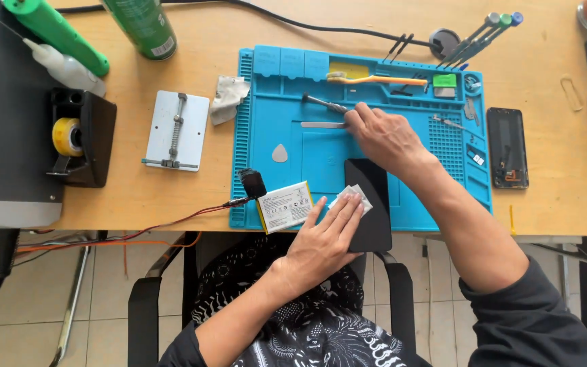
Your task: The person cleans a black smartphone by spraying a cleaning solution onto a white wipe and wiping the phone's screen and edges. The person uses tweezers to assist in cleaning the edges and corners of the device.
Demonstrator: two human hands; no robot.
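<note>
The left hand (324, 234) lies flat, fingers together, pressing a white wipe (352, 197) onto a black phone (369, 204) to steady it. Just beyond, the right hand (383, 136) pinches a screwdriver (325, 103) on the blue mat (266, 129).

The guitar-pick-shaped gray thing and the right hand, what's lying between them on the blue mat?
A flat metal strip lies between the pick and right hand, head view.
</note>
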